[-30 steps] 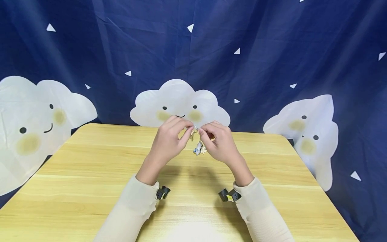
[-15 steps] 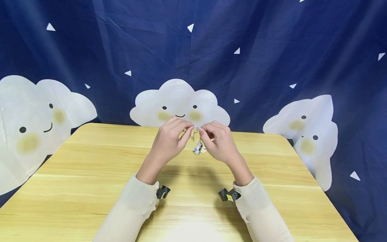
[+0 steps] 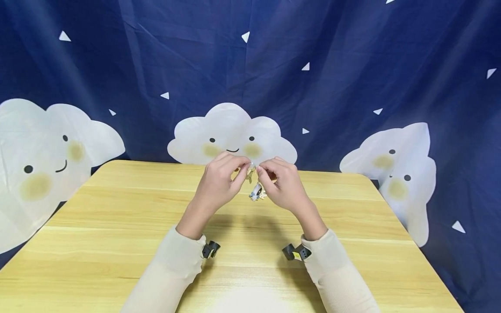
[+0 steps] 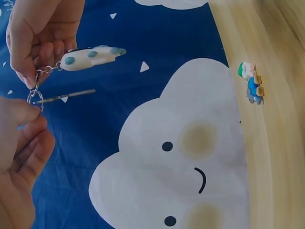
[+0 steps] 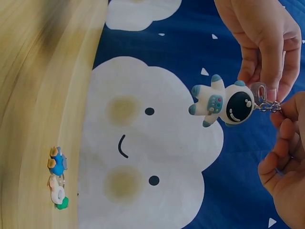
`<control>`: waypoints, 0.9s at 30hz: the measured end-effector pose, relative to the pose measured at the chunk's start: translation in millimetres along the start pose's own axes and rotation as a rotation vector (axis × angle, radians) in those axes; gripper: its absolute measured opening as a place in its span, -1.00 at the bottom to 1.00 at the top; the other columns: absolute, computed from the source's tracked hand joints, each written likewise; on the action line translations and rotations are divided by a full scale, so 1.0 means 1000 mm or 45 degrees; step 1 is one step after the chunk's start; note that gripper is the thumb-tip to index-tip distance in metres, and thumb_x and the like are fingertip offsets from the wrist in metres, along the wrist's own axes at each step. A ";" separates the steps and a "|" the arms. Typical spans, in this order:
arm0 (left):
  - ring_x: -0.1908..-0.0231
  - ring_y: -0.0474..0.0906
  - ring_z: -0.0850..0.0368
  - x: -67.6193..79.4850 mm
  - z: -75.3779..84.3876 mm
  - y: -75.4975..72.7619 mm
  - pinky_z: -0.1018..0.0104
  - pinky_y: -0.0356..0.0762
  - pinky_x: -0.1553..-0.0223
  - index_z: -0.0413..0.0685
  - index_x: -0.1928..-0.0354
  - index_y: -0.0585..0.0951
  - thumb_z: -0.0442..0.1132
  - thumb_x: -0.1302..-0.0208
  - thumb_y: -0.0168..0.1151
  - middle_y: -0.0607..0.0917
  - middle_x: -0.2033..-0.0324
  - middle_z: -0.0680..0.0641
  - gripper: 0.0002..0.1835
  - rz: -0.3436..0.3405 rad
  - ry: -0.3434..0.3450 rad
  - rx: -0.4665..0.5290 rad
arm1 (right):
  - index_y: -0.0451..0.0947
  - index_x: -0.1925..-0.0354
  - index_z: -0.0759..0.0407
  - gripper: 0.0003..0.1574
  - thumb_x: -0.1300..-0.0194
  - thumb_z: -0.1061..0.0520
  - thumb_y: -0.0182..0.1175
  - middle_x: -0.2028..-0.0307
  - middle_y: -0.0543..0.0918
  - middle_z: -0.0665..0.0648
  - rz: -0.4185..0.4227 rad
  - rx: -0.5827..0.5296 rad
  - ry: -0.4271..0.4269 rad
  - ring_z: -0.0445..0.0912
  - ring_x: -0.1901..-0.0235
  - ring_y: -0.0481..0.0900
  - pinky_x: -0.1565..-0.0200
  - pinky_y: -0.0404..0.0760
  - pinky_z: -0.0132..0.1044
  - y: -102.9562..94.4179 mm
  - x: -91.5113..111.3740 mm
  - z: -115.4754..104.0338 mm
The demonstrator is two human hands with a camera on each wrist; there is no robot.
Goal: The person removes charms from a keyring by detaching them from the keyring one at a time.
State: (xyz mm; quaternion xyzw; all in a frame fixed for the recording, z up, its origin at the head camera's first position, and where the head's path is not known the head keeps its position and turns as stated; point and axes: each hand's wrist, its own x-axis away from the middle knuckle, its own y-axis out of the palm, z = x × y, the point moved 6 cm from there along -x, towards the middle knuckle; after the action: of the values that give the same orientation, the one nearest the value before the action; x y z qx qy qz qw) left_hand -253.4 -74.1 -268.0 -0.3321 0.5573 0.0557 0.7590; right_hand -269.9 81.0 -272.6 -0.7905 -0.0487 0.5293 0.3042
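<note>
My left hand (image 3: 221, 178) and right hand (image 3: 285, 182) meet fingertip to fingertip above the table. Between them they pinch a small metal key ring (image 4: 35, 98), thumbs and forefingers on opposite sides of it. A key (image 3: 250, 175) hangs from the ring and appears as a thin edge in the left wrist view. Off the same ring, on a short chain (image 4: 47, 70), dangles a white astronaut charm (image 5: 219, 102) with blue-grey feet and a black visor. The fingertips cover part of the ring.
Two small figures, one blue and orange (image 5: 58, 162), one white and green (image 5: 58, 194), lie on the wooden table (image 3: 117, 261) near its far edge. Behind hangs a dark blue curtain (image 3: 344, 87) printed with smiling clouds.
The hands have held nearly the same place. The key has turned and shows broader in the head view, and the astronaut charm has shifted slightly.
</note>
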 end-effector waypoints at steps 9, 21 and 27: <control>0.28 0.62 0.04 0.001 0.001 0.002 0.25 0.61 0.27 -0.21 0.23 0.72 -0.43 -0.32 0.34 0.77 0.33 -0.07 -0.96 -0.015 0.031 -0.011 | 0.58 0.48 0.16 -0.74 -0.40 0.25 0.15 0.59 0.46 0.01 -0.009 0.009 0.005 -0.15 0.52 0.37 0.43 0.36 -0.28 0.000 0.000 -0.001; 0.33 0.60 0.04 0.000 0.001 -0.001 0.25 0.59 0.29 -0.23 0.22 0.71 -0.39 -0.36 0.30 0.75 0.34 -0.10 -0.95 0.018 0.016 -0.035 | 0.58 0.48 0.16 -0.73 -0.39 0.26 0.14 0.59 0.47 0.02 -0.006 -0.002 -0.003 -0.15 0.52 0.38 0.43 0.38 -0.28 0.000 0.000 -0.001; 0.29 0.62 0.03 0.000 0.001 0.001 0.25 0.57 0.32 -0.21 0.17 0.74 -0.41 -0.34 0.32 0.78 0.29 -0.09 -0.91 0.001 0.023 -0.038 | 0.59 0.48 0.15 -0.74 -0.39 0.25 0.14 0.58 0.48 0.02 0.000 0.001 0.001 -0.15 0.51 0.39 0.43 0.38 -0.29 0.000 0.000 0.001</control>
State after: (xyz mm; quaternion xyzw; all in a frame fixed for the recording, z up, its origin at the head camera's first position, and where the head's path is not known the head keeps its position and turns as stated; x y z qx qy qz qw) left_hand -252.9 -72.5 -268.5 -0.3437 0.5634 0.0611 0.7489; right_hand -270.2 81.7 -272.9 -0.7906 -0.0484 0.5289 0.3046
